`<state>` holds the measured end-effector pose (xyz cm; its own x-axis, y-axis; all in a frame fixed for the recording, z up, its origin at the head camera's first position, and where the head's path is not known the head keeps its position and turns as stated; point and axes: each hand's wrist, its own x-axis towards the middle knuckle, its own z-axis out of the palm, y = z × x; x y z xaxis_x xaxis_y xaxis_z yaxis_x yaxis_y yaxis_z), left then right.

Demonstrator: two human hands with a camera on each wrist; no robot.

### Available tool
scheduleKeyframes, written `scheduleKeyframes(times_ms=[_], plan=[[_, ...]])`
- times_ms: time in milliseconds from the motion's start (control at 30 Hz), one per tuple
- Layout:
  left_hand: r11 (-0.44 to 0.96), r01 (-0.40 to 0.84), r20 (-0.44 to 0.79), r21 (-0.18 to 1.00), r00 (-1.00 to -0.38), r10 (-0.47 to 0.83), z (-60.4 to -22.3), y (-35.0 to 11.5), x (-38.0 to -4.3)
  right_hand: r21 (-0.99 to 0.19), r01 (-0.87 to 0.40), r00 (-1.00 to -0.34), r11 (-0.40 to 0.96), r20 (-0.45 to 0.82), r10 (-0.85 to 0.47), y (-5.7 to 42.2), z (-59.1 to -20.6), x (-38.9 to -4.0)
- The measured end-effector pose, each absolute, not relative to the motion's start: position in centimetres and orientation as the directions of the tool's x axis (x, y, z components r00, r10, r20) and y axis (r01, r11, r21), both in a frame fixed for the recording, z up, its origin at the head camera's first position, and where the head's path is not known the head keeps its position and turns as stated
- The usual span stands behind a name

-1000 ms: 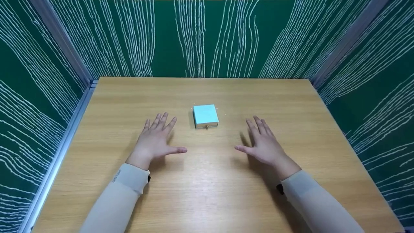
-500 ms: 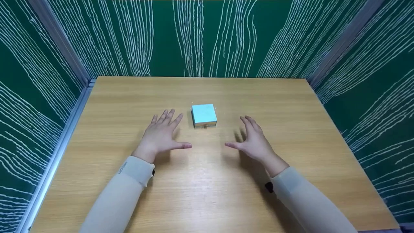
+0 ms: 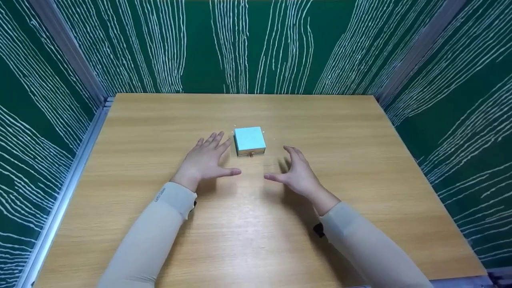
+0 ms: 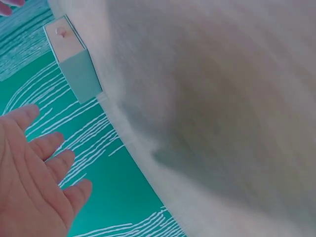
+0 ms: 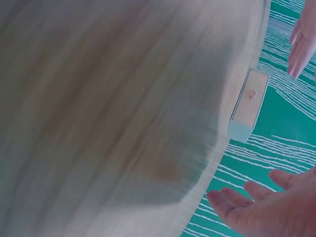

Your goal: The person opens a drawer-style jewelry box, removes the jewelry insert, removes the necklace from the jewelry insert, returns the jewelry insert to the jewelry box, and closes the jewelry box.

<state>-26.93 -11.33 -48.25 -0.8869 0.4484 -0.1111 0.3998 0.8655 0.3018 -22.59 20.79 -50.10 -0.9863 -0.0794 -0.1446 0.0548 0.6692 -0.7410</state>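
Observation:
A small turquoise drawer box (image 3: pixel 250 139) sits on the wooden table, its pale drawer front and little knob (image 3: pixel 252 154) facing the person. Just left of it hovers my left hand (image 3: pixel 204 161), fingers spread and thumb pointing right, fingertips close to the box's side. On the other side my right hand (image 3: pixel 300 176) is held with thumb stretched left and fingers loosely bent, a little farther from the box. Neither hand holds anything. In the left wrist view the drawer front (image 4: pixel 66 42) shows beyond my open palm. The right wrist view shows the same knob (image 5: pixel 251 94).
The wooden table (image 3: pixel 160 120) spreads out around the box, with tiny white specks near it. Green walls with white wavy lines (image 3: pixel 200 48) stand behind and at both sides. A metal rail (image 3: pixel 60 200) runs along the left edge.
Both hands have moved inward and slightly forward, toward the box, narrowing the gap between them. The right fingers bend a bit more. The box stays in place while the head view shifts slightly.

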Motion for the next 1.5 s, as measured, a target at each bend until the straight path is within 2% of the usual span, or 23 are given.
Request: scheduleKeyframes(times_ms=[400, 667, 933, 1500], plan=[[0.856, 0.431, -0.144, 0.287, -0.864, 0.483, -48.4, -10.1, -29.8, -0.792, 0.082, -0.987, 0.605, -0.149, -0.061, 18.4, -50.6, -22.9], [0.857, 0.383, -0.153, 0.344, -0.878, 0.454, -49.0, -10.1, -31.7, -0.803, 0.094, -0.989, 0.588, -0.143, -0.038, 17.4, -50.9, -23.2], [0.858, 0.280, -0.150, 0.430, -0.915, 0.374, -48.8, -9.5, -33.5, -0.831, 0.152, -0.987, 0.535, -0.155, 0.040, 15.9, -51.1, -23.7], [0.863, 0.278, -0.163, 0.422, -0.913, 0.374, -49.8, -8.3, -34.5, -0.895, 0.224, -0.967, 0.385, -0.154, 0.204, 13.3, -51.4, -25.0]])
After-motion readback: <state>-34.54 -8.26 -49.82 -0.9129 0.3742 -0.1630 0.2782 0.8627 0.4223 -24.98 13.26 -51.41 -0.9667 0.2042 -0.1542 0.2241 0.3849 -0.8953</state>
